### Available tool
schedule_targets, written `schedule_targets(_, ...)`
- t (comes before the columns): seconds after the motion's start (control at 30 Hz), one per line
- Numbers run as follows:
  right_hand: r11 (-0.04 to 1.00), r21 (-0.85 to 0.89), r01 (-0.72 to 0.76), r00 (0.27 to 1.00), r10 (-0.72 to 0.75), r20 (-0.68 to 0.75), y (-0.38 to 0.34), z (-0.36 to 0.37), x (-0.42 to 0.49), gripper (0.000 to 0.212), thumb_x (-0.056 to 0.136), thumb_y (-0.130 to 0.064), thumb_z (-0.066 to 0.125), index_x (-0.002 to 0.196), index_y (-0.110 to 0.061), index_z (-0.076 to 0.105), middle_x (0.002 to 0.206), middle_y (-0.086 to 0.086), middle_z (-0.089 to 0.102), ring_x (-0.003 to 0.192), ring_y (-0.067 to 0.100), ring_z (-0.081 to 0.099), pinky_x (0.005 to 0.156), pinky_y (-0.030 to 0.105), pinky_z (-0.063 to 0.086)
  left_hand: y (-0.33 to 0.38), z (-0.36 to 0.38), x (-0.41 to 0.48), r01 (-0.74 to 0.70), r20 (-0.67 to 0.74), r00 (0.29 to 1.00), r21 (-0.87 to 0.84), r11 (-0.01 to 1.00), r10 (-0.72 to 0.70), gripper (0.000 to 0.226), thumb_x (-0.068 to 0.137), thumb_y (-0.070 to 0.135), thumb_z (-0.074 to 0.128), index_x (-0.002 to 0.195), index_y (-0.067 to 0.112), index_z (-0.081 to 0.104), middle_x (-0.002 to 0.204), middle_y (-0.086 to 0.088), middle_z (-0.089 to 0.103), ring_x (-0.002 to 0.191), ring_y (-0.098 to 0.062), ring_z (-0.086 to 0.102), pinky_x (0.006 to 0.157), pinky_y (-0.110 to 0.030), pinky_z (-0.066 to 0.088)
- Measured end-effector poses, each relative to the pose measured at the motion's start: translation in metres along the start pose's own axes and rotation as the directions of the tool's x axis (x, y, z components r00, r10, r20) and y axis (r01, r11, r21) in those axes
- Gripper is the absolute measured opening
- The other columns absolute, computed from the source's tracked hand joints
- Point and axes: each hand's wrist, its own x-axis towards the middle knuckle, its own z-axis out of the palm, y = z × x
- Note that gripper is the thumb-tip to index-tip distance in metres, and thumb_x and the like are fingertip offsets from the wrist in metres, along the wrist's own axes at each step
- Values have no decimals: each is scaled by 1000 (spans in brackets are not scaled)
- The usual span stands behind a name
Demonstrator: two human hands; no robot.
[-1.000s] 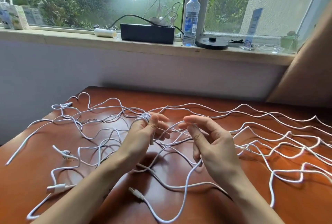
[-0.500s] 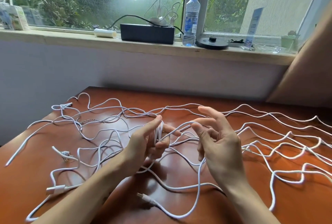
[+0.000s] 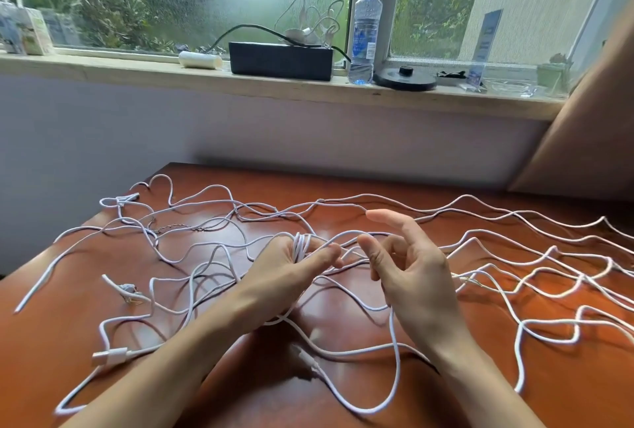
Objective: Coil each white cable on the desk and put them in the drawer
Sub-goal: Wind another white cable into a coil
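Several white cables (image 3: pixel 480 239) sprawl in tangled loops over the reddish-brown desk (image 3: pixel 343 180). My left hand (image 3: pixel 288 273) is at the desk's middle with a small coil of white cable (image 3: pixel 299 246) wound round its fingers, the thumb lying along it. From the coil, the strand runs right into my right hand (image 3: pixel 408 269). That hand's index finger is stretched out and its other fingers curl on the strand. Below the palm the strand drops into a loose loop (image 3: pixel 394 376) ending in a blurred plug (image 3: pixel 308 362). No drawer is in view.
A white connector (image 3: pixel 109 355) lies near the desk's front left. On the windowsill behind stand a black box (image 3: pixel 281 60) with cords on top, a water bottle (image 3: pixel 365 29), a white roll (image 3: pixel 200 59) and a black disc (image 3: pixel 404 79). A brown panel (image 3: pixel 590 125) rises at the right.
My left hand has turned and the coil on its fingers has gained a wrap. My right hand has swung the strand round, and the loose plug end has slid closer to my hands.
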Motion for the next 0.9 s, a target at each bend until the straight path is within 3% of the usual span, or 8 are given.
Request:
schedule_targets(0.13,1000,-9,30,999,-30,28,-1,3,0,32,95,-25,70,123,-37,60,65,3,60,59,19,56,61,41,49,-3,1,2,-24,-66,997,124,992,32,38,101,38,58,79,15,77,45,11,31,39,-4,30,44,-16,27)
schedule_targets(0.2,1000,9,22,999,-22,46,-1,3,-1,42,93,-23,72,129,-39,56,71,3,62,63,27,57,64,47,51,-2,1,2,-30,-61,997,120,992,38,45,98,50,55,77,17,78,48,1,26,42,-10,25,45,-20,24)
schedule_targets(0.33,998,67,-16,995,10,97,-1,4,-2,75,80,-31,83,143,-39,43,86,2,62,59,19,52,57,29,49,-3,-2,4,36,-35,999,-63,997,-38,57,91,52,41,77,9,76,48,-2,16,42,-14,14,41,-21,14)
schedule_targets(0.43,998,62,-25,991,16,136,1,5,-1,81,78,-28,85,146,-36,42,88,0,64,60,12,52,58,25,48,-5,-4,5,60,11,998,-168,984,-59,63,89,53,37,80,3,74,54,-2,11,47,-14,8,43,-19,11)
schedule_targets(0.53,999,4,-43,992,42,118,4,4,0,70,85,-17,81,142,-39,47,88,-2,68,59,11,57,58,26,51,-6,-2,6,124,96,990,-276,953,-101,70,87,54,34,84,-4,74,53,0,10,49,-14,3,43,-19,9)
schedule_targets(0.7,992,-52,-118,992,120,31,4,-1,1,28,87,-23,78,110,-33,66,68,-1,69,39,25,58,38,38,50,-6,2,6,204,242,965,-433,878,-105,68,92,52,34,81,0,77,48,3,12,45,-12,4,41,-24,5)
schedule_targets(0.8,988,-89,-129,991,131,18,8,-3,2,13,89,-30,76,99,-32,67,63,-1,67,33,22,52,36,29,42,-3,2,6,245,267,957,-547,801,-111,68,91,49,32,76,-2,75,49,2,8,45,-12,2,45,-24,2)
schedule_targets(0.9,981,-161,-108,994,113,17,9,-3,2,11,88,-38,76,88,-30,68,61,-3,67,36,11,51,45,23,39,2,0,6,240,238,965,-652,720,-107,62,90,44,33,67,0,71,49,0,7,45,-11,3,47,-21,3)
